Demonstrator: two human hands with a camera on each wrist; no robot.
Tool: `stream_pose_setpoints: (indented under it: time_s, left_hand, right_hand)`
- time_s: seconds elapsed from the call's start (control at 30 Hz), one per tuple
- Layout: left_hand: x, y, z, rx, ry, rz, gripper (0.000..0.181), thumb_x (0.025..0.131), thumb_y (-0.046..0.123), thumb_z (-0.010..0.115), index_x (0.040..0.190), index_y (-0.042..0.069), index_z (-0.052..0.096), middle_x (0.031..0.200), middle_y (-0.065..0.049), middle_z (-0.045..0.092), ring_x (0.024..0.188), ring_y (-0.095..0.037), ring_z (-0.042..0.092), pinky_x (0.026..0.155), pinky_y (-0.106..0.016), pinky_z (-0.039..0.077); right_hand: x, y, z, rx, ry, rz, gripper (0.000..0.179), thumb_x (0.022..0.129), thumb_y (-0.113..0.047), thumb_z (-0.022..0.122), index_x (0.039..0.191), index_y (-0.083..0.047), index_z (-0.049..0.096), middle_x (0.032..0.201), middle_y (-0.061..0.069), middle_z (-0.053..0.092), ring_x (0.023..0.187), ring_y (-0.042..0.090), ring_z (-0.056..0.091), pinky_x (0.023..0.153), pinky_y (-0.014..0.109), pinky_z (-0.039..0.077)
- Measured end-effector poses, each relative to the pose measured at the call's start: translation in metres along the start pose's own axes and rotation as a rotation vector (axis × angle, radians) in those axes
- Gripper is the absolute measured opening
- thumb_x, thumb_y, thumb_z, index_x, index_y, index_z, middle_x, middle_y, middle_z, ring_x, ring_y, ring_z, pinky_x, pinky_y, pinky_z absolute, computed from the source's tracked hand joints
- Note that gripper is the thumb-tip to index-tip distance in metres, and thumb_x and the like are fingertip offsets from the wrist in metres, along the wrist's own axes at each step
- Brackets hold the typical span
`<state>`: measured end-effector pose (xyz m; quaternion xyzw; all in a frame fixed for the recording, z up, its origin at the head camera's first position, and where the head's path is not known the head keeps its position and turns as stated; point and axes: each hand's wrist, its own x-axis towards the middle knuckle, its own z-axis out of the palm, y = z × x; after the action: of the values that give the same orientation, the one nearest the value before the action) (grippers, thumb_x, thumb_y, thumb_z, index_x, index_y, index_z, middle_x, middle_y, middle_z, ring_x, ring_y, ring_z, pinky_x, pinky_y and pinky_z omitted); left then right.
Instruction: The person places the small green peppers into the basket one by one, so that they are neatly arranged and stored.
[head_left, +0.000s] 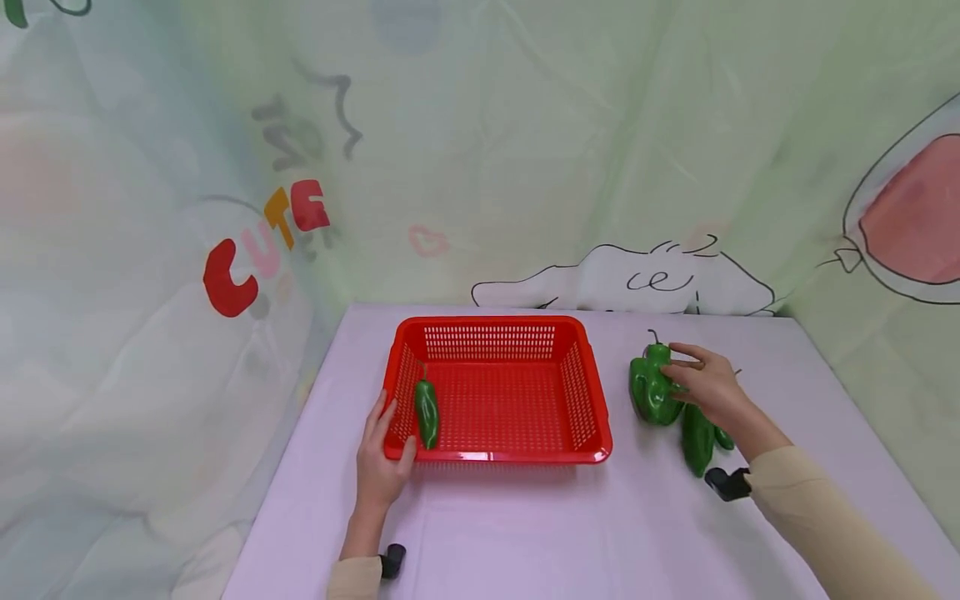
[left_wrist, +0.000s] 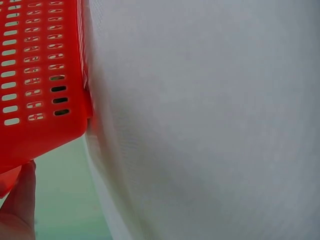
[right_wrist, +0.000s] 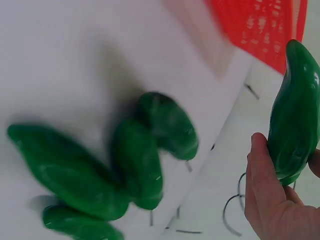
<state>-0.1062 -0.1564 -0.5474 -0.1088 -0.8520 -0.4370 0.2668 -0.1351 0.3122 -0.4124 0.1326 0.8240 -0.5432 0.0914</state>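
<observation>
The step in hand looks to be the picking up of one green pepper: the right hand pinches it between thumb and fingers, the hand only partly closed round its width, and it appears clear of the tabletop. It hangs toward the right edge, over or just beside a cluster of loose peppers lying on the tabletop to the right of the red basket. The basket stands near the far edge, left of the middle, with one slender pepper inside along its left wall. The left hand holds the basket's near left corner, thumb at the near rim and fingers along the left rim. I judge the next move calls for a firm pinch on that smooth skin, enough height to pass the basket's right rim, and a steady left hand.
</observation>
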Motion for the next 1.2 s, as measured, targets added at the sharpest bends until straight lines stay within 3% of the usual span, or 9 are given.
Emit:
stream_pose_setpoints:
  time_s: [0.13,0.23,0.4,0.7,1.2]
  left_hand:
    - [0.002,0.001,-0.001,0.002,-0.001,0.004,0.063,0.078,0.007,0.072,0.137,-0.003,0.054,0.152,-0.014,0.042,0.136,-0.032,0.044,0.098,-0.052,0.047]
    - [0.003,0.001,-0.002,0.008,0.001,0.002,0.063,0.077,0.008,0.072,0.136,-0.004,0.054,0.151,-0.014,0.043,0.135,-0.033,0.045,0.098,-0.052,0.047]
    - [0.004,-0.001,-0.004,0.001,0.005,-0.001,0.062,0.077,0.008,0.072,0.136,-0.003,0.055,0.151,-0.014,0.044,0.135,-0.033,0.045,0.097,-0.052,0.047]
    - [0.003,-0.002,-0.001,-0.009,-0.006,0.005,0.063,0.077,0.008,0.072,0.136,-0.002,0.055,0.150,-0.014,0.044,0.135,-0.031,0.045,0.098,-0.049,0.047]
    - [0.002,-0.003,0.000,-0.017,-0.007,-0.009,0.062,0.078,0.007,0.071,0.136,-0.002,0.055,0.152,-0.011,0.043,0.136,-0.029,0.044,0.101,-0.049,0.045]
  right_hand:
    - [0.008,-0.022,0.023,0.004,-0.011,0.006,0.065,0.101,-0.013,0.049,0.155,0.001,0.017,0.149,0.038,0.028,0.122,0.039,0.052,0.098,0.051,0.049]
    - [0.017,-0.035,0.044,0.032,-0.033,0.006,0.064,0.100,-0.009,0.049,0.156,-0.001,0.019,0.149,0.036,0.031,0.126,0.044,0.049,0.096,0.049,0.050]
    - [0.032,-0.058,0.086,0.105,-0.081,-0.011,0.062,0.099,-0.005,0.051,0.155,-0.001,0.024,0.146,0.034,0.036,0.125,0.045,0.050,0.092,0.047,0.054]
    - [0.039,-0.085,0.146,0.166,-0.164,-0.047,0.057,0.098,-0.002,0.053,0.151,0.002,0.032,0.138,0.031,0.044,0.116,0.040,0.057,0.091,0.049,0.054]
    - [0.052,-0.098,0.222,0.233,-0.221,-0.034,0.053,0.094,0.005,0.053,0.145,0.006,0.040,0.130,0.032,0.051,0.112,0.041,0.060,0.087,0.055,0.054]
